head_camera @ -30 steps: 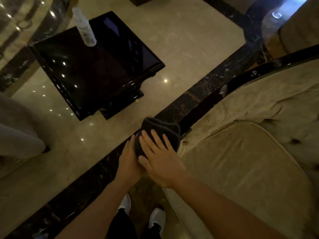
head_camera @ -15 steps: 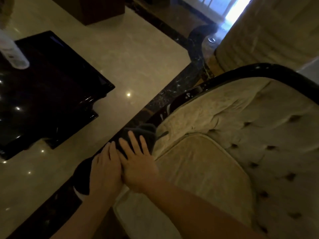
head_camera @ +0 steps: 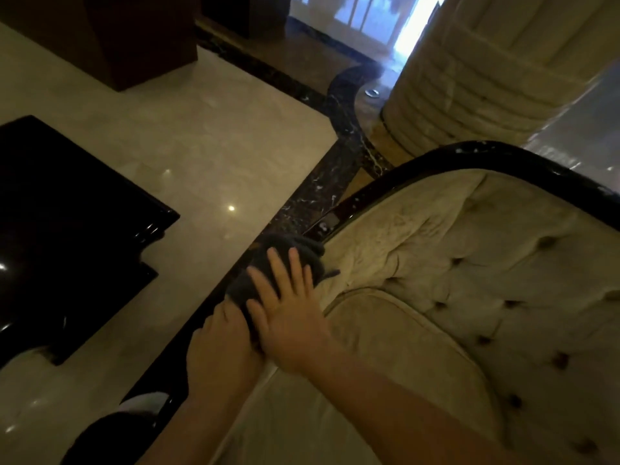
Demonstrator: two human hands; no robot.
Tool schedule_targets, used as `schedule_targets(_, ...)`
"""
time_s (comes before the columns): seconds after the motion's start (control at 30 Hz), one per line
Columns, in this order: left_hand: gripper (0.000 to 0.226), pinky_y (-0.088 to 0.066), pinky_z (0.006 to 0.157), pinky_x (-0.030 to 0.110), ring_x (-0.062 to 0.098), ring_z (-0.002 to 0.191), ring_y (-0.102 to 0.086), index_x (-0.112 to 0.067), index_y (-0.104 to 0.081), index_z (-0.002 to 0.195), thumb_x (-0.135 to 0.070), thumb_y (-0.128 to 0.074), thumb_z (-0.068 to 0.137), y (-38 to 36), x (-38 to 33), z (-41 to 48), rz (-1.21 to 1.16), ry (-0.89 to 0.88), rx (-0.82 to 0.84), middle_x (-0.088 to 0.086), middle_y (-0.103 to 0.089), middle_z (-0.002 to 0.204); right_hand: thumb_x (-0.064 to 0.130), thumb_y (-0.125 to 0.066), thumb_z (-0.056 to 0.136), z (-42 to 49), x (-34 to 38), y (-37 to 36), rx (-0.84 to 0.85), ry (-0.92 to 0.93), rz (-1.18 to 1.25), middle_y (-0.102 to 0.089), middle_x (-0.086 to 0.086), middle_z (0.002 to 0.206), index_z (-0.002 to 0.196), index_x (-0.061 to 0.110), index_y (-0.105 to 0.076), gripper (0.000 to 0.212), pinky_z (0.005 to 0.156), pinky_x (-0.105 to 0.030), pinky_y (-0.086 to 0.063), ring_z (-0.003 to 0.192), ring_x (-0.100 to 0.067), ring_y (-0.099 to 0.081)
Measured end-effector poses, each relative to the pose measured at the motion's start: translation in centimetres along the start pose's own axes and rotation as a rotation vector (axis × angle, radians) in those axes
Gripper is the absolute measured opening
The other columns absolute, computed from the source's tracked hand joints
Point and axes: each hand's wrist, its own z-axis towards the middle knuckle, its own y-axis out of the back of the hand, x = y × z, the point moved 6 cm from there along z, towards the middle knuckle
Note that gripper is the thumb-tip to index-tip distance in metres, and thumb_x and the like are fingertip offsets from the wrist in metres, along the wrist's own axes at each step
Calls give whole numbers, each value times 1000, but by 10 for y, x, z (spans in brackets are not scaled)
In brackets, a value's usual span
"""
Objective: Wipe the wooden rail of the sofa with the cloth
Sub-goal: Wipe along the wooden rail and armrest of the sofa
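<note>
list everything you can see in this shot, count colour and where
cloth: one, dark grey, bunched on the sofa's rail under the hands
wooden rail: one, glossy black, curving along the sofa's top edge
sofa: one, beige, button-tufted, right half of the view
seat cushion: one, beige, on the sofa seat
side table: one, glossy black, on the floor at left
wooden cabinet: one, dark brown, top left
padded furniture piece: one, cream, ribbed, top right
floor: pale marble with a dark border strip
shoe: one visible, white, bottom left
left hand: one, at the cloth's near end
right hand: one, flat on the cloth, fingers spread
</note>
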Motion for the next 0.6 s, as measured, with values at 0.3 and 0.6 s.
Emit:
schedule_targets(0.3, 70, -51, 87, 34, 22, 108, -60, -16, -30, 142, -52, -57, 87, -1, -80, 84, 56, -58, 67, 6, -55, 129, 58, -4, 98, 114, -169, 84, 89, -22, -312, -22, -10, 164, 154, 30, -28, 67, 121, -49, 12, 153, -28, 3)
schedule_targets(0.6, 72, -49, 90, 36, 27, 116, -56, -7, -33, 142, -41, -62, 85, -9, -152, 167, 91, -187, 136, 12, -53, 134, 48, -23, 106, 104, -165, 70, 7, 2, -211, -32, -10, 161, 149, 29, -40, 50, 122, -55, 3, 152, -34, 0)
